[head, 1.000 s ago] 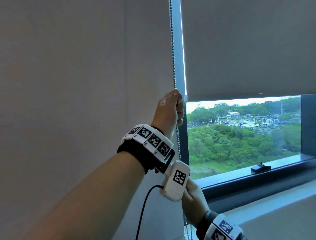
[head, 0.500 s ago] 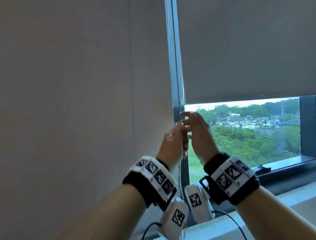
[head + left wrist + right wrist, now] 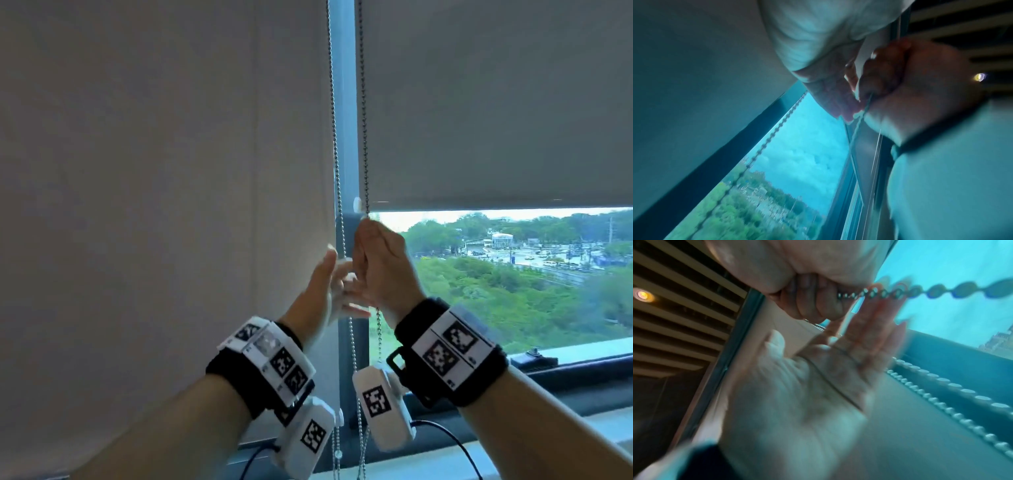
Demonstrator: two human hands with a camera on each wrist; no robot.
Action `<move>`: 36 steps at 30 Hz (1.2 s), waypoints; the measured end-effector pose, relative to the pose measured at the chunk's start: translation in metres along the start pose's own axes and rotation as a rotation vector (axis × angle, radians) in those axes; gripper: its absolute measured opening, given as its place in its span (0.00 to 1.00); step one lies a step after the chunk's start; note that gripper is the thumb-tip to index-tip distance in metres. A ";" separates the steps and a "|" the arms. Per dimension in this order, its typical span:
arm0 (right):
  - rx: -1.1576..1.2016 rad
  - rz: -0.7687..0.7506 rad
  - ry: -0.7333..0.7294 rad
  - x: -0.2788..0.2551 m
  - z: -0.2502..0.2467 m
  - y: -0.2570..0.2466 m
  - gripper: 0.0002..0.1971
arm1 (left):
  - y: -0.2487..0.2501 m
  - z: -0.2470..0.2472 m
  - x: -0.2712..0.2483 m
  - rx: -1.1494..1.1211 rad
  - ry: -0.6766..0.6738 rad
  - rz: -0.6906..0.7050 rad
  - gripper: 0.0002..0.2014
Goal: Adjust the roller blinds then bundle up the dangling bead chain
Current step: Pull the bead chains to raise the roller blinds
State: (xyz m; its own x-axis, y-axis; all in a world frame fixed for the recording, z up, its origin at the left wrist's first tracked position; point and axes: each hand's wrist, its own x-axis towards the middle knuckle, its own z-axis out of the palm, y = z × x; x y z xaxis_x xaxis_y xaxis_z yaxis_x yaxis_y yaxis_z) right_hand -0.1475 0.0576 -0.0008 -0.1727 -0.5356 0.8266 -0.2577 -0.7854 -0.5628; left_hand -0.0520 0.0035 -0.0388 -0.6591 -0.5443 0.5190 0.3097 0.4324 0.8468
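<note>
Since half a second ago the right hand [image 3: 380,263] has closed its fist on the bead chain [image 3: 364,144] just under the roller blind [image 3: 496,102] hem, left hand [image 3: 322,291] flat-fingered, empty beside it; adjusting step, next a downward pull.

Shiny metal bead chain [image 3: 365,137]; matt woven cloth roller blind [image 3: 496,102]

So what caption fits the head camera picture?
Right hand grips the chain; left hand opens beside it, under the blind.
</note>
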 end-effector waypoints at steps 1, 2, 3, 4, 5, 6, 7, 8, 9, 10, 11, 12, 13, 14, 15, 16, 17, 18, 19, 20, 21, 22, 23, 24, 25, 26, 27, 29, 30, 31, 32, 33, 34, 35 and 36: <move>-0.002 -0.001 -0.035 -0.004 -0.003 0.004 0.21 | 0.009 0.001 0.006 0.029 0.024 0.021 0.36; 0.006 0.000 -0.072 -0.009 -0.005 0.008 0.20 | 0.018 0.003 0.012 0.052 0.041 0.045 0.37; 0.013 0.001 -0.102 -0.014 -0.008 0.015 0.20 | 0.028 0.006 0.017 0.073 0.053 0.070 0.38; 0.006 -0.002 -0.120 -0.020 -0.011 0.022 0.20 | 0.038 0.008 0.022 0.094 0.069 0.094 0.38; -0.027 -0.007 -0.125 -0.026 -0.014 0.031 0.20 | 0.047 0.010 0.028 0.113 0.087 0.117 0.36; -0.074 -0.011 -0.119 -0.033 -0.016 0.040 0.20 | 0.056 0.013 0.033 0.113 0.103 0.137 0.33; -0.117 -0.014 -0.106 -0.039 -0.018 0.052 0.20 | 0.066 0.015 0.039 0.084 0.121 0.154 0.27; -0.144 -0.010 -0.102 -0.047 -0.020 0.061 0.19 | 0.075 0.018 0.044 0.027 0.141 0.170 0.22; -0.159 0.001 -0.106 -0.055 -0.021 0.072 0.20 | 0.083 0.021 0.049 -0.028 0.168 0.183 0.18; -0.164 0.024 -0.127 -0.063 -0.022 0.080 0.21 | 0.091 0.024 0.054 -0.067 0.198 0.194 0.16; -0.169 0.047 -0.155 -0.071 -0.023 0.086 0.24 | 0.096 0.028 0.058 -0.087 0.227 0.202 0.15; -0.167 0.063 -0.183 -0.078 -0.025 0.091 0.25 | 0.098 0.031 0.061 -0.095 0.257 0.207 0.16; -0.159 0.075 -0.204 -0.083 -0.026 0.094 0.26 | 0.099 0.034 0.064 -0.092 0.291 0.208 0.17; -0.153 0.088 -0.233 -0.086 -0.027 0.094 0.25 | 0.097 0.037 0.066 -0.086 0.320 0.211 0.18; -0.138 0.109 -0.259 -0.087 -0.028 0.094 0.22 | 0.094 0.039 0.068 -0.079 0.337 0.220 0.20; -0.110 0.132 -0.284 -0.086 -0.028 0.093 0.18 | 0.092 0.042 0.069 -0.075 0.341 0.231 0.20; -0.079 0.159 -0.310 -0.084 -0.029 0.093 0.14 | 0.089 0.043 0.070 -0.077 0.339 0.239 0.20; -0.039 0.185 -0.338 -0.082 -0.030 0.093 0.12 | 0.087 0.045 0.070 -0.083 0.332 0.246 0.20; 0.001 0.213 -0.358 -0.079 -0.031 0.093 0.11 | 0.086 0.046 0.070 -0.087 0.329 0.250 0.20; 0.027 0.226 -0.367 -0.077 -0.032 0.092 0.11 | 0.085 0.047 0.069 -0.083 0.331 0.249 0.20; 0.037 0.222 -0.363 -0.073 -0.033 0.091 0.10 | 0.084 0.048 0.069 -0.069 0.338 0.247 0.20; 0.027 0.204 -0.353 -0.070 -0.035 0.088 0.10 | 0.081 0.049 0.067 -0.051 0.346 0.247 0.20; 0.010 0.178 -0.334 -0.064 -0.037 0.085 0.12 | 0.077 0.050 0.065 -0.036 0.353 0.245 0.20; -0.006 0.154 -0.310 -0.058 -0.038 0.082 0.15 | 0.072 0.050 0.063 -0.023 0.359 0.239 0.20; -0.014 0.137 -0.288 -0.051 -0.040 0.078 0.19 | 0.066 0.051 0.060 -0.005 0.363 0.232 0.21; -0.022 0.127 -0.271 -0.045 -0.041 0.076 0.23 | 0.058 0.051 0.056 0.026 0.369 0.227 0.21; -0.020 0.119 -0.251 -0.039 -0.041 0.072 0.24 | 0.049 0.051 0.052 0.062 0.377 0.222 0.22; 0.006 0.100 -0.212 -0.028 -0.040 0.062 0.23 | 0.030 0.052 0.040 0.106 0.394 0.197 0.24; 0.017 0.082 -0.197 -0.022 -0.040 0.056 0.24 | 0.021 0.052 0.034 0.107 0.407 0.164 0.24; 0.019 0.061 -0.182 -0.016 -0.039 0.051 0.25 | 0.012 0.051 0.028 0.098 0.418 0.113 0.24; 0.012 0.050 -0.172 -0.011 -0.038 0.045 0.25 | 0.003 0.051 0.021 0.086 0.417 0.053 0.24; 0.004 0.049 -0.164 -0.005 -0.036 0.040 0.24 | -0.005 0.051 0.013 0.078 0.404 0.008 0.23; 0.009 0.051 -0.158 0.001 -0.035 0.036 0.20 | -0.012 0.051 0.006 0.073 0.386 -0.010 0.21; 0.020 0.040 -0.158 0.007 -0.033 0.031 0.16 | -0.019 0.051 -0.002 0.066 0.365 -0.011 0.20; 0.021 0.022 -0.163 0.012 -0.031 0.025 0.11 | -0.026 0.051 -0.010 0.063 0.346 -0.007 0.19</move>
State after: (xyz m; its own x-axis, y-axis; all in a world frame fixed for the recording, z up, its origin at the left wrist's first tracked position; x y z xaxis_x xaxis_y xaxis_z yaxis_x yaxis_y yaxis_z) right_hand -0.1855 0.0413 -0.0055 -0.0214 -0.5945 0.8038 -0.2351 -0.7785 -0.5820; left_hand -0.0887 0.0343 -0.0718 -0.3866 -0.7543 0.5307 0.2555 0.4653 0.8475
